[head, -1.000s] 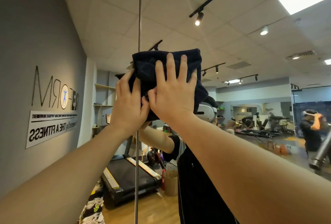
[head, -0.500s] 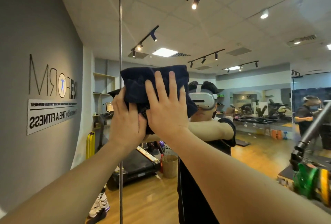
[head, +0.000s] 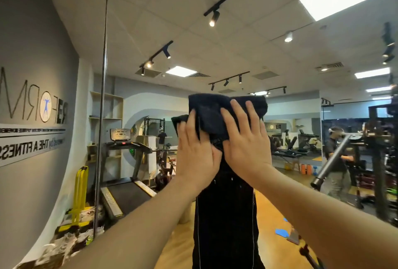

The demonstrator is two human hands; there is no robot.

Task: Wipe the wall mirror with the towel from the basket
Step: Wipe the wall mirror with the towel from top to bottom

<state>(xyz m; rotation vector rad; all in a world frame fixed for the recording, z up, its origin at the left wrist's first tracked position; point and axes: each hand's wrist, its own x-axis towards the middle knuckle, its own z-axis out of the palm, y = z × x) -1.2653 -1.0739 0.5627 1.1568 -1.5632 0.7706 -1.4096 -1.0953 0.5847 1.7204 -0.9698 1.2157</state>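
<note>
A large wall mirror [head: 247, 42] fills the view and reflects a gym. A folded dark navy towel [head: 215, 113] lies flat against the glass at about head height. My left hand [head: 195, 152] presses the towel's lower left part with straight fingers. My right hand [head: 245, 139] presses its right part, fingers spread and pointing up. Both arms reach forward from the bottom of the view. My own reflection, in dark clothes, stands behind the towel and is mostly hidden by it.
A vertical seam [head: 102, 96] between mirror panels runs down the left. Reflected in the glass are a treadmill [head: 125, 174], a grey wall with a mirrored sign [head: 32, 118], a yellow stand [head: 80, 193], and another person [head: 337, 156] beside gym machines on the right.
Both hands have slid the towel down and to the right across the mirror, away from the panel seam. The view has turned right, showing more of the reflected gym.
</note>
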